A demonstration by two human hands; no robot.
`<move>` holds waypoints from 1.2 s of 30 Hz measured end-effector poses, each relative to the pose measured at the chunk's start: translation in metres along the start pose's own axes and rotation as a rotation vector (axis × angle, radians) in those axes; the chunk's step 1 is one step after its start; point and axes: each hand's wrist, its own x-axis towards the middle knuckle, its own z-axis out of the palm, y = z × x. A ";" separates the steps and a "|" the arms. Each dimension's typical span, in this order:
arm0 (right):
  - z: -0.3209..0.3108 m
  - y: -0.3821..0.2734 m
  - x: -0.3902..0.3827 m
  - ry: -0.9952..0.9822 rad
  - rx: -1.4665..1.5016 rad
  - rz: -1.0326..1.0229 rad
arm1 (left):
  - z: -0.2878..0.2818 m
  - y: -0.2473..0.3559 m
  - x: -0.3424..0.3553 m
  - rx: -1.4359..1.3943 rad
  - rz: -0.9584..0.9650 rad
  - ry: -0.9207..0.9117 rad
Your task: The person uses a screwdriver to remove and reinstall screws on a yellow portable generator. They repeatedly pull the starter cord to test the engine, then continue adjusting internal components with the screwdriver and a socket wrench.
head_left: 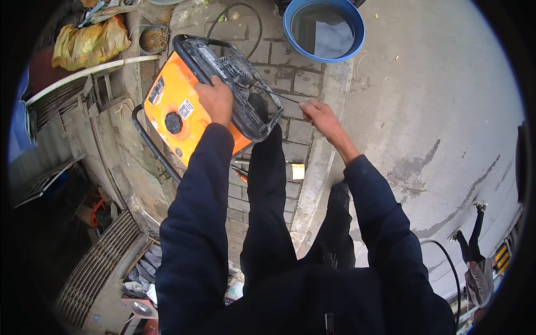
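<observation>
A portable generator (167, 137) with an orange tank, a round black filler cap (173, 123) and a black tube frame (192, 61) stands tilted on the paving in front of me. My left hand (216, 101) grips the edge where the orange tank meets the dark engine side. A thin dark starter cord (285, 97) runs out taut from the engine side to the right. Its outer end is in my right hand (322, 117), which is closed in a fist; the grip inside is mostly hidden. One of my legs is close against the generator.
A blue tub (362, 33) of water stands beyond on the right. A black hose (259, 28) curls behind the generator. Near my feet lies a small yellow-and-white box (298, 171). Left are a yellow sack (92, 43) and metal grating (97, 268). Another person (479, 268) walks at far right.
</observation>
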 end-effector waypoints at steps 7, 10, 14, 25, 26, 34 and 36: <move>0.157 0.059 0.205 -0.079 -0.343 0.124 | -0.002 0.004 0.001 -0.123 0.017 -0.045; 0.169 0.074 0.218 -0.022 -0.247 0.133 | -0.002 0.005 0.000 -0.185 -0.012 -0.055; 0.170 0.071 0.217 -0.031 -0.289 0.160 | -0.003 0.005 -0.003 -0.242 -0.055 -0.086; 0.193 0.058 0.215 0.228 -0.301 0.218 | -0.008 0.003 -0.045 -0.650 -0.430 -0.276; 0.192 0.054 0.214 0.225 -0.279 0.221 | -0.007 0.001 -0.054 -0.593 -0.271 -0.218; 0.033 -0.019 -0.037 -0.136 -0.032 0.225 | 0.009 -0.026 -0.077 -0.028 -0.053 0.099; -0.042 -0.105 -0.218 -0.219 -0.243 0.031 | 0.009 -0.029 -0.081 -0.019 -0.067 0.035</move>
